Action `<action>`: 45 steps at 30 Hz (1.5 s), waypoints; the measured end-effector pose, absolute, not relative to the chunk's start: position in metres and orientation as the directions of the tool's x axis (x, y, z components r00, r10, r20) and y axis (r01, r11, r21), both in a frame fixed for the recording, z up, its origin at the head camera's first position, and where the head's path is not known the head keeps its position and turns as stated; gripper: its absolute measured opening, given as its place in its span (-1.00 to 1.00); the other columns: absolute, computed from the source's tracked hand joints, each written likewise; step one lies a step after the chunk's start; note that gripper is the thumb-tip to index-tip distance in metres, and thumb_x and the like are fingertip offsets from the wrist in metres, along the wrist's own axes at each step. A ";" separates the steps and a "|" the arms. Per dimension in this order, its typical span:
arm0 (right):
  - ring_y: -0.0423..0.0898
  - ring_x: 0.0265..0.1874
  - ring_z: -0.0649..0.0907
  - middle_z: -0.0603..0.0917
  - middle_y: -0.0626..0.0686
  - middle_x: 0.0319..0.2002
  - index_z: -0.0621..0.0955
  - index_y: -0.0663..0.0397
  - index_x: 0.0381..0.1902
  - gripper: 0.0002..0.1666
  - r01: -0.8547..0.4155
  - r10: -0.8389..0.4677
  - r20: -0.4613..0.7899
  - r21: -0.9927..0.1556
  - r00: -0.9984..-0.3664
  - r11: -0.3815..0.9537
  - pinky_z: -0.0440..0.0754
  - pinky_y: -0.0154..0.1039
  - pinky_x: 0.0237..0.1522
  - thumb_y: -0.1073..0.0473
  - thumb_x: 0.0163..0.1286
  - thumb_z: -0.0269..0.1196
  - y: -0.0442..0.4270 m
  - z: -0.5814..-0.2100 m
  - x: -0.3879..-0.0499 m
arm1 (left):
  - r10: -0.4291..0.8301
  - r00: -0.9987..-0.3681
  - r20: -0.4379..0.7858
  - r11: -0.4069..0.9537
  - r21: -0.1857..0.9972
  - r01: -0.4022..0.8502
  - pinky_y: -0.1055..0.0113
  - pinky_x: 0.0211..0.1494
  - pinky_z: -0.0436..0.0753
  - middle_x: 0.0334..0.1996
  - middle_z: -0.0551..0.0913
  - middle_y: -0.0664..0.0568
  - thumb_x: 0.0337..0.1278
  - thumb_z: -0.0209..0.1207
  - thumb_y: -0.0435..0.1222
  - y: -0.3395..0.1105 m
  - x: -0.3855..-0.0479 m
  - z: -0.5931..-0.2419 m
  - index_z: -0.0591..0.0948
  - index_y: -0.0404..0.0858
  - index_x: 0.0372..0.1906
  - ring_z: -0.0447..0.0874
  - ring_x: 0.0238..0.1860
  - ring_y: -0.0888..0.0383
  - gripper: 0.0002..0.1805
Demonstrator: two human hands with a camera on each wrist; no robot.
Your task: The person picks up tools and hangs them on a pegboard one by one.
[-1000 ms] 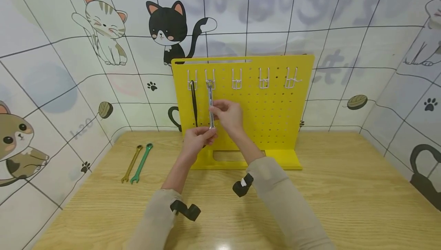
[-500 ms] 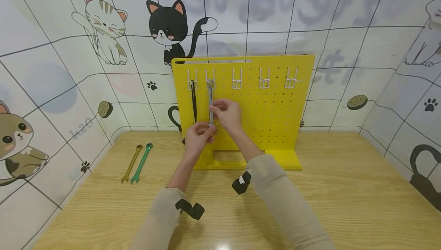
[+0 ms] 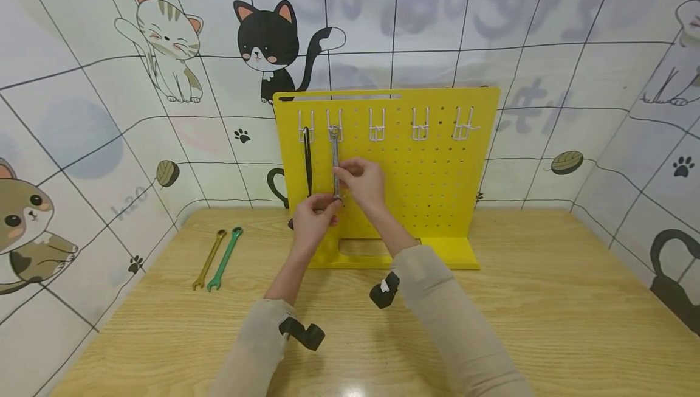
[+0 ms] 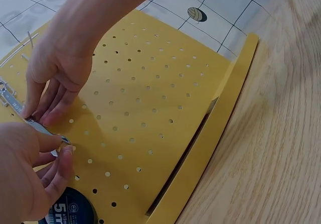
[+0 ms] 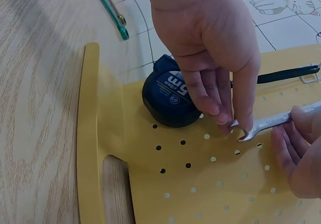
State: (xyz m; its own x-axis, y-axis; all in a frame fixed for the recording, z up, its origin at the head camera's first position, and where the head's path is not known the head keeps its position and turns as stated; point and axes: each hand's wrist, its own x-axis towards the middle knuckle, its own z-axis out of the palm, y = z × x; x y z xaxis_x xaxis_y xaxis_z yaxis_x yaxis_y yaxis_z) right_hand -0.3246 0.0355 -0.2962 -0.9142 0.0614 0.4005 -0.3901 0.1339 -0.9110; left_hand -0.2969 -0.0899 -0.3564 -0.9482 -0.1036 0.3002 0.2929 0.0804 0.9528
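Setting: pale wood-grain table (image 3: pixel 547 318) against white, cat-printed back wall (image 3: pixel 432 69).

Left wall (image 3: pixel 95 227) and right wall (image 3: pixel 651 154) flank the table; all three surfaces carry wavy black grid lines. Print, head view: black-and-white cat (image 3: pixel 267 38), striped cat (image 3: pixel 169 41) with raised paw to its left, brown-and-white cat (image 3: pixel 33 220) at far left, blue disc (image 3: pixel 80 138), dark paw print (image 3: pixel 242 136). Mauve-grey lettering (image 3: pixel 508 5) at upper right, faint, unreadable. Bright light glare (image 3: pixel 354 392) on the table's near part. Grain streaks distinct in both wrist views.

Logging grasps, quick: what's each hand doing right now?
Left hand: holding the silver wrench by its lower end.
Right hand: pinching the same silver wrench mid-shaft.
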 end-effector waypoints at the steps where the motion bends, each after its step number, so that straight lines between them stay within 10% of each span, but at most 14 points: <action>1: 0.14 -0.29 0.76 0.77 0.21 -0.27 0.72 0.31 -0.19 -0.79 -0.389 0.056 0.399 -0.911 -0.915 0.135 0.74 -0.01 -0.15 0.24 0.33 0.42 0.036 -0.297 -0.324 | -0.104 -0.947 0.305 0.077 0.952 0.298 0.40 -0.38 0.70 -0.23 0.74 -0.28 0.29 0.32 -0.36 -0.090 -0.296 -0.356 0.71 -0.42 -0.06 0.66 -0.53 0.20 -0.78; 26: 0.17 -0.19 0.73 0.74 0.23 -0.17 0.67 0.30 -0.03 -0.67 -0.365 -0.024 0.365 -0.921 -0.931 0.133 0.71 0.00 -0.10 0.10 0.52 0.22 0.053 -0.305 -0.318 | -0.015 -0.960 0.280 0.199 0.942 0.272 0.44 -0.33 0.64 0.03 0.67 -0.19 0.33 0.27 -0.28 -0.103 -0.282 -0.354 0.58 -0.39 0.23 0.73 -0.19 -0.19 -0.55; 45: 0.17 -0.14 0.71 0.69 0.22 -0.09 0.62 0.26 0.06 -0.64 -0.342 -0.104 0.328 -0.924 -0.939 0.174 0.68 0.05 -0.03 0.08 0.51 0.21 0.079 -0.319 -0.303 | 0.090 -0.954 0.286 0.365 0.882 0.299 0.07 0.09 0.64 0.04 0.70 -0.12 0.33 0.29 -0.17 -0.120 -0.264 -0.359 0.63 -0.37 0.17 0.68 -0.01 -0.05 -0.56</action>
State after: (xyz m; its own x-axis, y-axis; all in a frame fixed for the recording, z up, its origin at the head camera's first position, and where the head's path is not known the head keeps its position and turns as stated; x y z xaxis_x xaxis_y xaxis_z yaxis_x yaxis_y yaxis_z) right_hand -0.3027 0.0787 -0.3193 -0.9391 -0.1037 0.3277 -0.3415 0.1737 -0.9237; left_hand -0.2636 -0.1204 -0.3587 -0.9540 0.0904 0.2859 0.2988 0.3648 0.8818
